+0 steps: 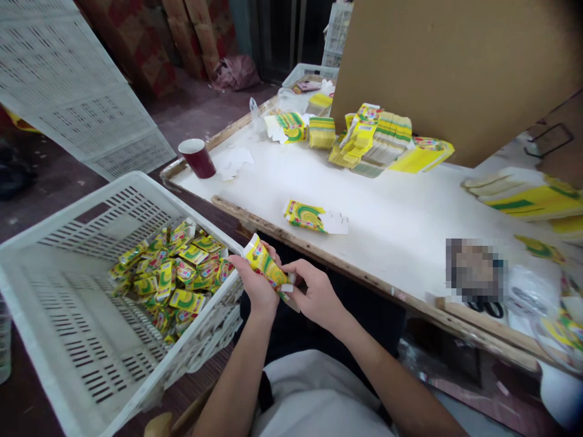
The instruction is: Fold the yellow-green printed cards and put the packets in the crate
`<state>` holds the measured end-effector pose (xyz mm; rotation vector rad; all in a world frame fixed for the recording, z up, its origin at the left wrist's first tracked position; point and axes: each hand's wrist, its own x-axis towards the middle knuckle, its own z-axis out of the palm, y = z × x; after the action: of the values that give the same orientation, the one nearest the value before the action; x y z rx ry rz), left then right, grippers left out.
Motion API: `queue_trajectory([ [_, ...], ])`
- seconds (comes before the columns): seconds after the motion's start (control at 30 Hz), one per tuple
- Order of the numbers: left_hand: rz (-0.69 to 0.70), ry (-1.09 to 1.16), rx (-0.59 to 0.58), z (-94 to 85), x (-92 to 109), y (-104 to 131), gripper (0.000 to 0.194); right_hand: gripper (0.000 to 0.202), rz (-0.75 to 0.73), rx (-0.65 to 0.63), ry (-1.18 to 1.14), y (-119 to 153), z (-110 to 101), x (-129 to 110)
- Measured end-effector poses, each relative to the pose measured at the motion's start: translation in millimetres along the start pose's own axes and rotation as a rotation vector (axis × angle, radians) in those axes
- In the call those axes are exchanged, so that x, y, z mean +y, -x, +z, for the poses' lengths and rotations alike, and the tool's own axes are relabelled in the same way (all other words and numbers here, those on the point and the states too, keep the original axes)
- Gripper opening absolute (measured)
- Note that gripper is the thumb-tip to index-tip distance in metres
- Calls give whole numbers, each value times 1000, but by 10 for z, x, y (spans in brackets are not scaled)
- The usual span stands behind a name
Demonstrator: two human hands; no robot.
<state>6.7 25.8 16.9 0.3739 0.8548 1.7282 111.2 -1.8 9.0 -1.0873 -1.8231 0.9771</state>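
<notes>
A small yellow carton [265, 262] with green and red print lies across my left hand [259, 288], whose fingers are wrapped round it. One end shows white at the upper left. At its lower end, where small white flaps stick out, my right hand [312, 294] pinches it between thumb and fingers. Whether anything is inside the carton cannot be seen. Just beyond my hands, a similar carton [306, 216] with a white flap lies on the white table [387, 224]. To the left, a white plastic crate [98, 340] holds many small filled-looking yellow cartons [175, 273].
A maroon cup [197, 159] stands at the table's left corner beside white paper scraps [234, 161]. Stacks of flat yellow cartons [380, 136] sit at the back, before a large cardboard sheet [455, 73]. Scissors [487, 308] lie at the right. A wooden strip [319, 252] edges the table.
</notes>
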Motion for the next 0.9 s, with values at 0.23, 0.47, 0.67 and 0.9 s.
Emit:
queue_trajectory([
  [0.23, -30, 29, -39, -24, 4, 2, 42, 23, 39, -15, -35, -8, -12, -16],
  [0.47, -43, 15, -35, -17, 4, 2, 38, 24, 52, -27, -56, -10, -17, -16],
  [0.67, -44, -45, 51, -11, -37, -5, 39, 27, 71, -19, -38, 1, -24, 3],
  [0.9, -41, -64, 77, -21, -73, -23, 36, 32, 105, -31, -33, -2, -36, 26],
])
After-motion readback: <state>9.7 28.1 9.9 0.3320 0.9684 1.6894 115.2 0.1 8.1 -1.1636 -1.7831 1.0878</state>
